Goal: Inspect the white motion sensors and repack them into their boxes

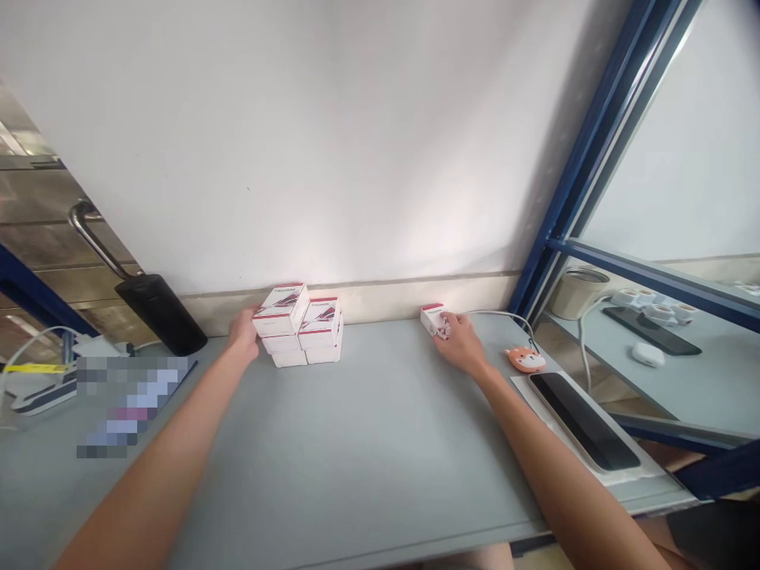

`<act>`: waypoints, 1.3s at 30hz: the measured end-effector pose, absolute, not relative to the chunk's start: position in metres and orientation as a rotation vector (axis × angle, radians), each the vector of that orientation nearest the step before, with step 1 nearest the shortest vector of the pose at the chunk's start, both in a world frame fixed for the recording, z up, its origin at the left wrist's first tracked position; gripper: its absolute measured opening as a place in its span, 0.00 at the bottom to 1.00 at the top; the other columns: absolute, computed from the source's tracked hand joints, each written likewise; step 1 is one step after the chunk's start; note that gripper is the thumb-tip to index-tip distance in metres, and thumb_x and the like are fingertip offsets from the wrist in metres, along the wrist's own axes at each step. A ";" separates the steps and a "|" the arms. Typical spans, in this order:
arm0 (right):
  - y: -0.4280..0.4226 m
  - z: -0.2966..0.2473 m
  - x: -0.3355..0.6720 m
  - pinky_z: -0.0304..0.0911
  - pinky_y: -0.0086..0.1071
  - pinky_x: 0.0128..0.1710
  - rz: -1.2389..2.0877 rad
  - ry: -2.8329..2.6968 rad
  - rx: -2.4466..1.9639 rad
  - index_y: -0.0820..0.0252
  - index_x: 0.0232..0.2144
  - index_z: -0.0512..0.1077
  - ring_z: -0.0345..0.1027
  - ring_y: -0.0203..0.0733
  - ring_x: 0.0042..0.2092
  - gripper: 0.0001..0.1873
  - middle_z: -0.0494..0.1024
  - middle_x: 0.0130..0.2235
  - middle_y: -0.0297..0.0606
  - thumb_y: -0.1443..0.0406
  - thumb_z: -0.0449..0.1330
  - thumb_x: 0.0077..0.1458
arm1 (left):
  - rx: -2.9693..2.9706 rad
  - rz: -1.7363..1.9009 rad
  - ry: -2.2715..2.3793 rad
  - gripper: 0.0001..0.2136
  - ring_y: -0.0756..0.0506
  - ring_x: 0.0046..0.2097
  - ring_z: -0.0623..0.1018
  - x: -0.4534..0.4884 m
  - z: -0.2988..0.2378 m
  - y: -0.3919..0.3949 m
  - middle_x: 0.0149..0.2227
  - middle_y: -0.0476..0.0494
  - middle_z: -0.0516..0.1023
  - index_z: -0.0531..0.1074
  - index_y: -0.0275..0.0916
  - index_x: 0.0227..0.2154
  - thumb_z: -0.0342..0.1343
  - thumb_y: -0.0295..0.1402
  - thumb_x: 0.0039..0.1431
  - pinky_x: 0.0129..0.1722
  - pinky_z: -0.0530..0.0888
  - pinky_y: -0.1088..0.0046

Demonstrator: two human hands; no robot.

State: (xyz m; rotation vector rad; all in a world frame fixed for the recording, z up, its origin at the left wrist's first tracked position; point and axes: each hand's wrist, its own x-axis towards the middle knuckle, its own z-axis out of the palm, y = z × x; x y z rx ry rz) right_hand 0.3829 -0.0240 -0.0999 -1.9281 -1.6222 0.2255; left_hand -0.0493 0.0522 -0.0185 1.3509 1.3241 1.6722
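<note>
Left hand point(242, 334) against stacked white boxes point(297, 326), grip unclear. Right hand point(458, 344) closed on single white box point(431, 318), grey table point(356, 443), near orange fox mouse point(526, 359).

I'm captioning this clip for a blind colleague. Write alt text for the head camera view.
Two bare hands reach across a grey table: the left hand rests against the top of a stack of white boxes with red trim, and the right hand holds a small matching box. An orange fox-shaped computer mouse lies near the right hand.
</note>
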 end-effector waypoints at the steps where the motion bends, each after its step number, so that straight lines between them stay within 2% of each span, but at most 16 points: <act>1: -0.024 -0.100 0.382 0.66 0.44 0.57 0.252 -1.629 -1.884 0.58 0.65 0.67 0.70 0.58 0.59 0.33 0.70 0.61 0.54 0.62 0.63 0.59 | 1.351 1.726 1.376 0.20 0.37 0.54 0.80 -0.050 -0.019 0.050 0.58 0.39 0.77 0.74 0.37 0.58 0.62 0.42 0.70 0.53 0.81 0.53; 4: -0.024 -0.098 0.375 0.69 0.42 0.56 0.321 -1.651 -1.731 0.56 0.66 0.66 0.74 0.52 0.55 0.36 0.73 0.60 0.50 0.61 0.65 0.57 | 1.366 1.987 1.544 0.19 0.39 0.53 0.80 -0.050 -0.020 0.032 0.57 0.38 0.77 0.73 0.38 0.58 0.61 0.42 0.70 0.52 0.80 0.54; 7: -0.031 -0.090 0.359 0.69 0.40 0.59 0.331 -1.664 -1.583 0.54 0.70 0.61 0.72 0.50 0.59 0.39 0.70 0.65 0.48 0.58 0.65 0.58 | 1.486 2.272 1.567 0.07 0.38 0.58 0.74 -0.039 -0.021 0.001 0.49 0.46 0.76 0.72 0.36 0.41 0.53 0.34 0.71 0.54 0.72 0.53; 9: -0.041 -0.081 0.344 0.69 0.42 0.59 0.375 -1.641 -1.468 0.51 0.72 0.56 0.71 0.50 0.61 0.40 0.67 0.68 0.48 0.54 0.63 0.62 | 1.675 2.258 1.473 0.07 0.40 0.54 0.74 -0.024 -0.026 -0.023 0.41 0.48 0.74 0.70 0.39 0.32 0.57 0.34 0.66 0.53 0.72 0.56; 11: -0.056 -0.071 0.327 0.73 0.44 0.54 0.619 -1.519 -1.283 0.50 0.72 0.54 0.74 0.50 0.56 0.39 0.69 0.67 0.48 0.50 0.61 0.65 | 1.878 2.070 1.334 0.08 0.43 0.45 0.78 -0.002 -0.035 -0.048 0.35 0.48 0.74 0.70 0.40 0.30 0.60 0.37 0.63 0.48 0.76 0.60; 12: -0.064 -0.067 0.317 0.74 0.44 0.52 0.765 -1.483 -1.212 0.48 0.71 0.55 0.74 0.51 0.56 0.36 0.70 0.67 0.47 0.49 0.58 0.67 | 1.957 1.926 1.274 0.07 0.44 0.43 0.79 0.010 -0.040 -0.060 0.36 0.47 0.77 0.73 0.41 0.34 0.60 0.38 0.64 0.45 0.78 0.61; 13: -0.073 -0.063 0.307 0.74 0.45 0.53 0.866 -1.463 -1.159 0.49 0.69 0.58 0.73 0.52 0.57 0.32 0.71 0.67 0.46 0.48 0.55 0.69 | 2.003 1.720 1.221 0.08 0.43 0.44 0.81 0.023 -0.046 -0.071 0.42 0.44 0.80 0.75 0.42 0.44 0.58 0.39 0.68 0.45 0.80 0.61; 14: -0.082 -0.060 0.298 0.73 0.46 0.56 0.948 -1.481 -1.112 0.48 0.68 0.60 0.71 0.53 0.60 0.30 0.71 0.67 0.44 0.47 0.52 0.71 | 1.942 1.433 1.118 0.14 0.42 0.48 0.82 0.034 -0.052 -0.081 0.50 0.41 0.80 0.71 0.45 0.56 0.55 0.40 0.72 0.47 0.81 0.61; 16: -0.098 -0.058 0.282 0.68 0.49 0.62 1.078 -1.599 -1.008 0.47 0.68 0.61 0.68 0.53 0.64 0.28 0.71 0.68 0.42 0.47 0.51 0.73 | 1.747 1.146 0.882 0.27 0.40 0.56 0.82 0.052 -0.061 -0.097 0.61 0.36 0.76 0.51 0.52 0.70 0.51 0.45 0.75 0.50 0.82 0.59; 18: -0.108 -0.060 0.272 0.62 0.51 0.68 1.121 -1.739 -0.939 0.45 0.70 0.59 0.64 0.53 0.68 0.29 0.69 0.69 0.40 0.49 0.54 0.73 | 1.624 1.075 0.788 0.38 0.38 0.59 0.81 0.059 -0.067 -0.105 0.65 0.33 0.73 0.34 0.57 0.72 0.55 0.48 0.73 0.50 0.83 0.57; 21: -0.112 -0.064 0.271 0.58 0.53 0.70 1.047 -1.744 -0.932 0.41 0.72 0.55 0.60 0.52 0.70 0.31 0.64 0.72 0.40 0.49 0.55 0.73 | 1.751 1.183 0.969 0.39 0.36 0.61 0.79 0.054 -0.074 -0.102 0.65 0.35 0.73 0.42 0.58 0.72 0.62 0.44 0.69 0.52 0.82 0.56; 24: -0.108 -0.067 0.275 0.68 0.50 0.62 1.003 -1.656 -0.979 0.40 0.73 0.54 0.67 0.51 0.64 0.32 0.68 0.68 0.43 0.49 0.56 0.72 | 2.255 1.186 1.181 0.34 0.34 0.64 0.77 0.045 -0.081 -0.092 0.66 0.40 0.73 0.59 0.58 0.68 0.67 0.37 0.64 0.60 0.78 0.50; 26: -0.105 -0.066 0.277 0.71 0.48 0.59 0.939 -1.673 -1.021 0.41 0.70 0.59 0.71 0.49 0.57 0.31 0.73 0.61 0.43 0.50 0.60 0.70 | 2.544 1.130 1.221 0.30 0.34 0.63 0.78 0.042 -0.086 -0.087 0.65 0.41 0.74 0.64 0.57 0.65 0.67 0.35 0.64 0.61 0.76 0.49; 29: -0.101 -0.064 0.276 0.72 0.44 0.55 0.867 -1.672 -1.049 0.44 0.67 0.65 0.72 0.47 0.52 0.28 0.76 0.56 0.42 0.53 0.63 0.68 | 2.650 1.110 1.229 0.31 0.35 0.62 0.78 0.042 -0.088 -0.086 0.65 0.39 0.74 0.62 0.54 0.67 0.67 0.36 0.65 0.60 0.78 0.51; 34: -0.096 -0.062 0.285 0.72 0.38 0.45 1.058 -1.507 -0.984 0.45 0.62 0.71 0.73 0.44 0.47 0.24 0.77 0.52 0.40 0.49 0.62 0.68 | 2.664 1.113 1.174 0.33 0.34 0.63 0.77 0.039 -0.083 -0.085 0.66 0.37 0.72 0.60 0.53 0.68 0.66 0.35 0.65 0.58 0.81 0.49; 39: -0.096 -0.056 0.287 0.67 0.33 0.34 1.018 -1.265 -0.974 0.47 0.57 0.75 0.69 0.39 0.33 0.19 0.76 0.34 0.33 0.48 0.58 0.71 | 2.704 1.116 1.056 0.33 0.36 0.64 0.77 0.035 -0.082 -0.086 0.67 0.37 0.68 0.58 0.54 0.67 0.63 0.27 0.64 0.56 0.83 0.55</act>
